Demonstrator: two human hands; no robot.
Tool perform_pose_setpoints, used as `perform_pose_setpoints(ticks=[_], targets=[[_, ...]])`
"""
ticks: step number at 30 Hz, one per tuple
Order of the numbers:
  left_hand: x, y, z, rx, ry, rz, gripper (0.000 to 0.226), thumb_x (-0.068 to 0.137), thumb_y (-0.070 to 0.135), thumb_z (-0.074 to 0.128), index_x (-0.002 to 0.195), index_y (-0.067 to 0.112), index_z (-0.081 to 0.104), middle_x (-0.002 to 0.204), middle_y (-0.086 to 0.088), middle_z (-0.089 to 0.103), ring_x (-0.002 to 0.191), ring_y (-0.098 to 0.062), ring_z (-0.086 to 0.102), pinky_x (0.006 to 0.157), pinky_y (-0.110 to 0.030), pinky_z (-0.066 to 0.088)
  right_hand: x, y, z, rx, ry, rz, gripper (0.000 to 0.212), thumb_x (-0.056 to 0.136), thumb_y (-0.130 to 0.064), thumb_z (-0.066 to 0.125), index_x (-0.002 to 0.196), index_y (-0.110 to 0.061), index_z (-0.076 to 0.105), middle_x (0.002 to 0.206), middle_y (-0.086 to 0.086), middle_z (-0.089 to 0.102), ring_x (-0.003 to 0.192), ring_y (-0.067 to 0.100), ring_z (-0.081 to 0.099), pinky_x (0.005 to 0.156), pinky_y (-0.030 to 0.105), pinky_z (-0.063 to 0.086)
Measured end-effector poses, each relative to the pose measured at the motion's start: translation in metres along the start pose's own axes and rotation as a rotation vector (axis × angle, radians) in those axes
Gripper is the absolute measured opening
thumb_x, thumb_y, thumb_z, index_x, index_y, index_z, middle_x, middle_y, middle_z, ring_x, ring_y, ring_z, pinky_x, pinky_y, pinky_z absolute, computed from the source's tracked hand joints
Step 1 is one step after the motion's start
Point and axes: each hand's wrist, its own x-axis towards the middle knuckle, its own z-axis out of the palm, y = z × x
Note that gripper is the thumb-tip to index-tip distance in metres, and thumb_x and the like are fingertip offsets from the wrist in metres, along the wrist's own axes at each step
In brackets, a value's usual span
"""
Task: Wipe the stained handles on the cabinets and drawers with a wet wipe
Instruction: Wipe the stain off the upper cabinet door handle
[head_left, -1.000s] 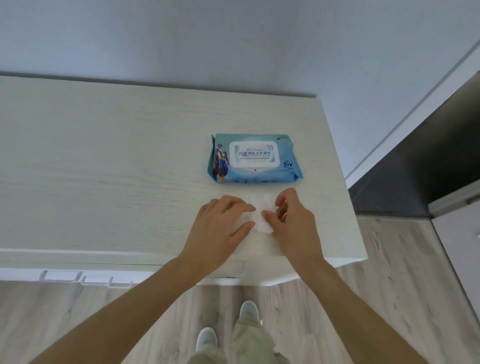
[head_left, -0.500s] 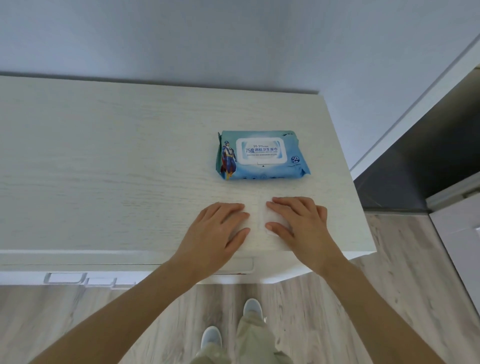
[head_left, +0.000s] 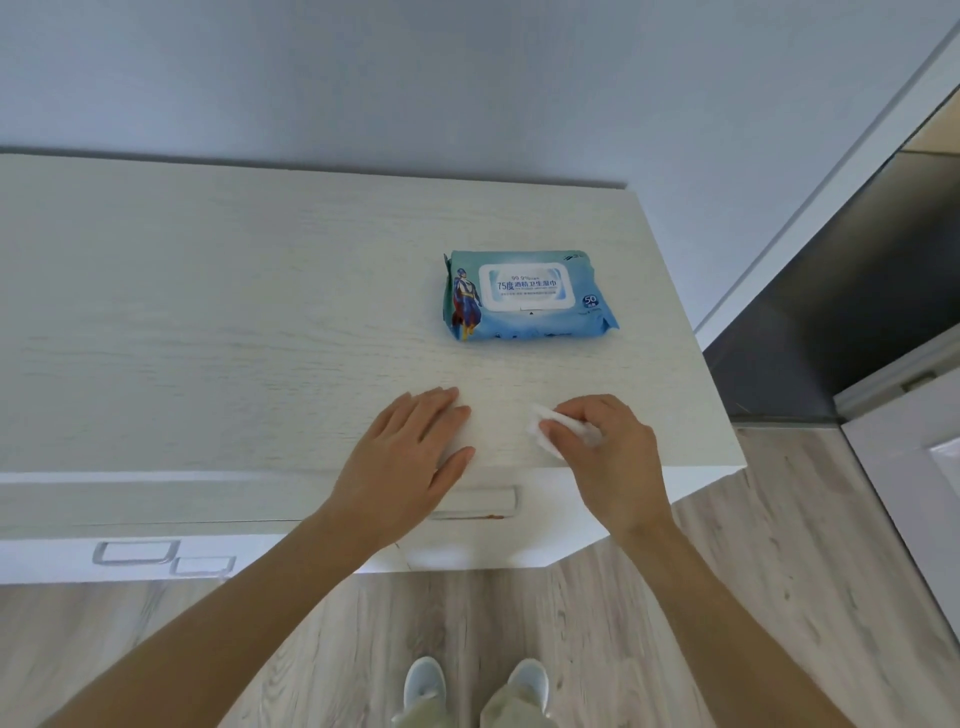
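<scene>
A person looks down at a pale, wood-grained cabinet tabletop (head_left: 208, 322) set against a grey wall. Their right hand (head_left: 608, 452) pinches a folded white wet wipe (head_left: 550, 428) near the front edge, the grip clamped on it between thumb and fingers. The left hand (head_left: 410, 457) lies flat on the tabletop just beside it, fingers together and holding nothing.

Behind the hands sits a blue plastic pack of wet wipes (head_left: 527, 296), its white flap lid closed. The label shows a caped cartoon hero, Chinese characters beginning "75", small text that appears to read "99.9%", and "50" in a round badge.

Below the front edge, a pale bar-shaped drawer handle (head_left: 483, 501) carries a reddish-brown smear along its underside. Two small silver handles (head_left: 137, 552) show lower left.

The wipe seems ready, with wiping not yet begun. The next move likely calls for lowering the wipe over the edge to the stained handle.
</scene>
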Motion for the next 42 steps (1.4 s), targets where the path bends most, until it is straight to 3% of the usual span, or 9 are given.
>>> perform_pose_setpoints(ticks=[2, 5, 18, 24, 27, 35, 38, 40, 42], targets=[[-0.010, 0.001, 0.000, 0.033, 0.029, -0.021, 0.050, 0.094, 0.038, 0.034, 0.116, 0.004, 0.063, 0.127, -0.013, 0.059, 0.117, -0.027, 0.057, 0.104, -0.045, 0.042, -0.009, -0.002, -0.002, 0.097, -0.005, 0.033, 0.018, 0.087, -0.023, 0.066, 0.076, -0.034, 0.058, 0.074, -0.020, 0.060, 0.073, 0.001, 0.057, 0.068, 0.011, 0.045], [-0.029, 0.000, 0.001, 0.116, 0.081, -0.047, 0.053, 0.097, 0.040, 0.030, 0.121, 0.004, 0.061, 0.133, -0.014, 0.055, 0.124, -0.028, 0.052, 0.109, -0.046, 0.033, -0.020, -0.003, -0.003, 0.149, -0.038, 0.041, 0.007, 0.088, -0.022, 0.064, 0.083, -0.026, 0.063, 0.067, -0.016, 0.061, 0.064, -0.005, 0.055, 0.056, 0.007, 0.043], [-0.089, 0.000, 0.051, 0.373, 0.249, -0.109, 0.065, 0.097, 0.045, 0.033, 0.147, 0.005, 0.020, 0.154, -0.017, 0.018, 0.143, -0.032, 0.017, 0.115, -0.054, 0.016, -0.061, 0.043, 0.015, 0.164, -0.072, 0.021, 0.009, 0.090, -0.019, 0.063, 0.096, -0.018, 0.069, 0.079, -0.005, 0.065, 0.068, 0.004, 0.056, 0.063, 0.012, 0.041], [-0.095, -0.023, 0.084, 0.495, 0.352, 0.013, 0.073, 0.096, 0.050, 0.036, 0.149, 0.006, 0.014, 0.158, -0.013, 0.006, 0.144, -0.032, 0.013, 0.116, -0.053, 0.013, -0.060, 0.057, 0.034, 0.225, 0.037, -0.034, 0.017, 0.087, -0.013, 0.066, 0.096, -0.026, 0.072, 0.083, -0.020, 0.063, 0.074, -0.004, 0.056, 0.068, 0.002, 0.042], [-0.085, -0.040, 0.102, 0.553, 0.480, 0.066, 0.076, 0.096, 0.052, 0.038, 0.149, 0.005, 0.012, 0.159, -0.012, 0.003, 0.145, -0.030, 0.008, 0.117, -0.053, 0.011, -0.059, 0.059, 0.049, 0.270, 0.131, -0.156, 0.032, 0.085, -0.011, 0.067, 0.088, -0.043, 0.066, 0.085, -0.020, 0.064, 0.073, -0.001, 0.057, 0.066, 0.002, 0.041], [-0.047, -0.057, 0.148, 0.544, 0.858, 0.093, 0.084, 0.093, 0.055, 0.042, 0.149, 0.003, 0.007, 0.158, -0.012, -0.003, 0.146, -0.031, 0.001, 0.116, -0.056, 0.004, -0.057, 0.086, 0.087, 0.476, 0.321, -0.359, 0.031, 0.082, -0.013, 0.070, 0.086, -0.044, 0.070, 0.088, -0.017, 0.066, 0.073, 0.008, 0.061, 0.058, 0.011, 0.046], [-0.036, -0.058, 0.158, 0.542, 0.986, 0.087, 0.076, 0.092, 0.053, 0.039, 0.144, 0.002, 0.018, 0.157, -0.013, 0.005, 0.146, -0.026, 0.002, 0.114, -0.055, 0.007, -0.057, 0.093, 0.098, 0.549, 0.323, -0.446, 0.015, 0.085, -0.031, 0.061, 0.088, -0.042, 0.071, 0.092, -0.016, 0.067, 0.083, 0.007, 0.063, 0.065, 0.019, 0.053], [-0.030, -0.059, 0.165, 0.538, 1.072, 0.062, 0.073, 0.091, 0.052, 0.036, 0.142, 0.002, 0.024, 0.149, -0.015, 0.019, 0.146, -0.024, 0.007, 0.112, -0.054, 0.012, -0.057, 0.099, 0.104, 0.633, 0.307, -0.476, 0.022, 0.087, -0.040, 0.052, 0.089, -0.042, 0.073, 0.096, -0.016, 0.069, 0.093, 0.003, 0.064, 0.077, 0.018, 0.053], [-0.026, -0.059, 0.170, 0.536, 1.138, 0.042, 0.073, 0.090, 0.052, 0.035, 0.143, 0.003, 0.026, 0.145, -0.015, 0.025, 0.143, -0.026, 0.015, 0.109, -0.053, 0.014, -0.054, 0.104, 0.109, 0.685, 0.290, -0.487, 0.023, 0.087, -0.040, 0.053, 0.094, -0.038, 0.074, 0.098, -0.014, 0.072, 0.097, 0.009, 0.067, 0.088, 0.033, 0.053]])
